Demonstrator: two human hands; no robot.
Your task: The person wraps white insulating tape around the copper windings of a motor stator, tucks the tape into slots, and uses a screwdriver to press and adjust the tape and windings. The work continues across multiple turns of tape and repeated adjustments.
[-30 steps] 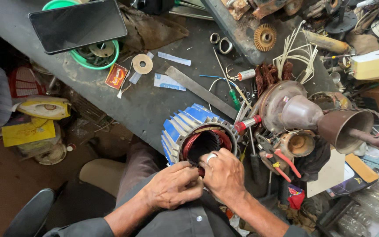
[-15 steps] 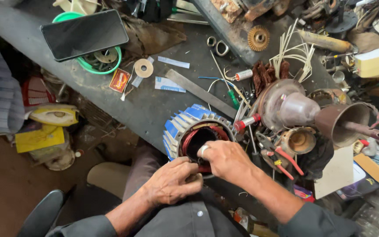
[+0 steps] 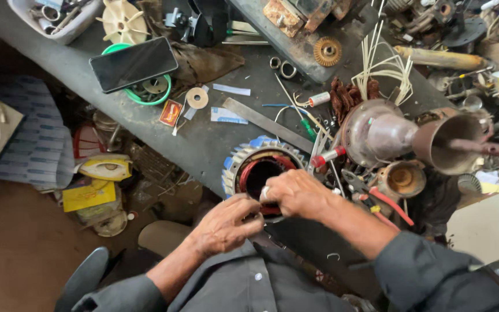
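Observation:
A round motor stator (image 3: 248,163) with a finned blue and silver shell and reddish copper windings inside lies at the near edge of the dark workbench (image 3: 203,136). My right hand (image 3: 298,193) rests over its near right rim, fingers curled onto the windings. My left hand (image 3: 226,224) sits just below the rim on the left, fingertips pinched at the stator's lower edge. What the fingers pinch is hidden. Both dark grey sleeves show at the bottom.
A black phone (image 3: 134,63) lies on a green ring. A flat metal bar (image 3: 267,124), tape roll (image 3: 197,97), screwdrivers (image 3: 326,157), red-handled pliers (image 3: 385,205), metal motor housings (image 3: 376,133) and a gear (image 3: 327,51) crowd the bench. Boxes and bags sit on the floor at left.
The view has shifted so the bench appears lower and nearer. My right hand has slid further over the stator's rim. My left hand stays at the lower edge.

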